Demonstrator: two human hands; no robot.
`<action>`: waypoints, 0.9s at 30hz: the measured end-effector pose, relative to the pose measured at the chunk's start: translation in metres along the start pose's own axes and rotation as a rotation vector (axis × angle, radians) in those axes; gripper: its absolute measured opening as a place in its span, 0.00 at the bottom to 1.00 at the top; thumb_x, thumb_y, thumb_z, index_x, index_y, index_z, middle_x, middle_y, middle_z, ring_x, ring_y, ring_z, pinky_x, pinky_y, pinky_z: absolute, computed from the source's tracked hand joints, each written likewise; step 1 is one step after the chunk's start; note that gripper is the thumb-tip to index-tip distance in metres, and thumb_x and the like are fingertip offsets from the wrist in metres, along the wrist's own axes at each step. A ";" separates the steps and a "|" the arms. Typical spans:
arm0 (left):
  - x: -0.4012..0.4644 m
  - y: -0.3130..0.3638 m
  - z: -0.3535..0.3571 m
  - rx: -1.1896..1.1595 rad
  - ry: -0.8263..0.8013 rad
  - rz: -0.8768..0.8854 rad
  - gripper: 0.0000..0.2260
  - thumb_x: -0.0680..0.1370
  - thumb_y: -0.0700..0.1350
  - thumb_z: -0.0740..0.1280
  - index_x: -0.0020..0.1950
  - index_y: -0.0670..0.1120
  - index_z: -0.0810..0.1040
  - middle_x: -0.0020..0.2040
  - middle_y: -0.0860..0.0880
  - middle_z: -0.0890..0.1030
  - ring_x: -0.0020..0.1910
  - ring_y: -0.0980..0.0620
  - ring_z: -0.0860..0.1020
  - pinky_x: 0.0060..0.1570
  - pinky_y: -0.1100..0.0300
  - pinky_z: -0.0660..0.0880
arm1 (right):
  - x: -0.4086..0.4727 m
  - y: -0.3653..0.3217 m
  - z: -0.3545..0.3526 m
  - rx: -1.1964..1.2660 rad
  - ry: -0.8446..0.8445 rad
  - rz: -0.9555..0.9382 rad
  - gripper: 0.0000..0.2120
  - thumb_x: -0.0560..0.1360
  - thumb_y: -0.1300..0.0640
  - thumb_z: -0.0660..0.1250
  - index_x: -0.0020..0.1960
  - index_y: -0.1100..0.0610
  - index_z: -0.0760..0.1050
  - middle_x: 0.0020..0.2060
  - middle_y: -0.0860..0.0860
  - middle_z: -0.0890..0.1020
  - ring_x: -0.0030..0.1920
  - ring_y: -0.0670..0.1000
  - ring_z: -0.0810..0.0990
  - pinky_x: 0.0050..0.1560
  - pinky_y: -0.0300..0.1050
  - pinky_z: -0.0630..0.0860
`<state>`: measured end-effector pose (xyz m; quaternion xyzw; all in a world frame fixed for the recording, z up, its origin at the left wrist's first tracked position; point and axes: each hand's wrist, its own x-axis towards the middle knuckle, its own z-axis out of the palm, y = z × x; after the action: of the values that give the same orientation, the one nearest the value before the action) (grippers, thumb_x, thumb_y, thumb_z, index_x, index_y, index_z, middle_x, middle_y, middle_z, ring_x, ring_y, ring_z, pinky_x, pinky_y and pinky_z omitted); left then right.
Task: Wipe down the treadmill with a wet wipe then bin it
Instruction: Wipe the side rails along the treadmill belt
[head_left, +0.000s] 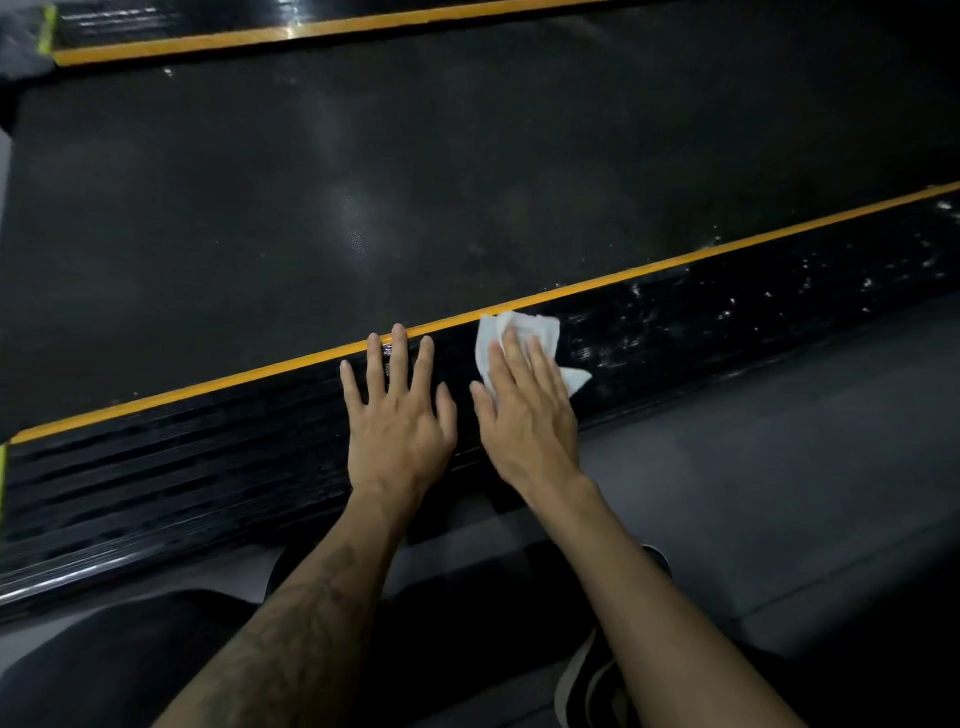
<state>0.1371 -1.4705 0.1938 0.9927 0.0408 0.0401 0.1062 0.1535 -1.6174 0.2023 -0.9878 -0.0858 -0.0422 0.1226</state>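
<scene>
White wet wipe (519, 338) flat on treadmill side rail (208, 467), right hand (524, 415) fingers straight, pressing it. Left hand (397, 415) spread, bracing at 9 o'clock. Risk: wipe bunches, skips specks toward 2 o'clock.

A gym: a treadmill (415, 171) with yellow-edged side rails on grey floor (779, 493)

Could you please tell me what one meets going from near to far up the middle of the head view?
Shoe → grey floor → ribbed black side rail, bearing the left hand and the right hand pressing the wet wipe → yellow stripe → treadmill belt → far yellow stripe.
</scene>
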 end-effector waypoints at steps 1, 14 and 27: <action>0.001 0.000 0.001 0.002 0.006 0.002 0.29 0.83 0.56 0.47 0.83 0.50 0.59 0.84 0.44 0.54 0.84 0.42 0.48 0.80 0.36 0.46 | 0.007 0.006 -0.001 0.006 -0.017 -0.016 0.31 0.83 0.44 0.45 0.79 0.59 0.66 0.80 0.56 0.64 0.81 0.56 0.59 0.80 0.54 0.55; 0.000 0.000 0.003 0.026 0.011 0.005 0.28 0.83 0.56 0.48 0.83 0.49 0.59 0.84 0.44 0.55 0.84 0.42 0.49 0.80 0.36 0.46 | 0.009 0.020 -0.005 -0.054 -0.045 0.053 0.34 0.83 0.41 0.40 0.82 0.59 0.59 0.81 0.56 0.59 0.82 0.55 0.54 0.82 0.54 0.52; 0.000 0.002 0.001 0.003 -0.013 -0.003 0.29 0.83 0.56 0.46 0.84 0.50 0.57 0.85 0.45 0.52 0.84 0.43 0.46 0.80 0.37 0.44 | 0.004 0.001 -0.004 -0.024 -0.040 0.073 0.33 0.83 0.44 0.43 0.78 0.63 0.65 0.79 0.59 0.64 0.80 0.59 0.60 0.80 0.56 0.58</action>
<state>0.1376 -1.4727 0.1928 0.9931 0.0415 0.0335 0.1048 0.1574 -1.6186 0.2059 -0.9923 -0.0516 -0.0191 0.1105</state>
